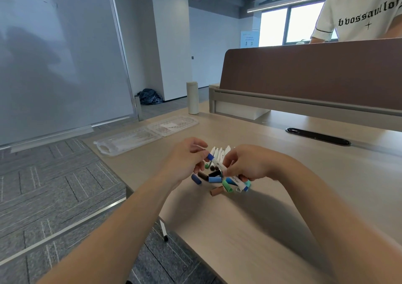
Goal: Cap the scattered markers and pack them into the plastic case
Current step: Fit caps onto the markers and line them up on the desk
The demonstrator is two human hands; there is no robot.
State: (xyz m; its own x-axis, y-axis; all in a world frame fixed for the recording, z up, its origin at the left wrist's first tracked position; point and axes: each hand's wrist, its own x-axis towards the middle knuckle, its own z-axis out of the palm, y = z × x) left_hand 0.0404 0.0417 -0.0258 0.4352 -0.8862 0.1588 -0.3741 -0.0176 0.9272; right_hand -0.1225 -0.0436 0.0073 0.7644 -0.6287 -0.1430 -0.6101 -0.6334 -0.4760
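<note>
A white marker with a dark blue cap is held above the table between both hands. My left hand pinches the blue cap end. My right hand grips the white barrel. Under them lies a heap of white markers and several loose caps: blue, dark blue, brown, green, black. The clear plastic case lies open and flat to the far left of the table.
A white tumbler stands behind the case. A brown desk divider runs along the back, with a person in a white T-shirt behind it. A black cable slot sits at the right. The table's left edge drops to carpet; a whiteboard stands left.
</note>
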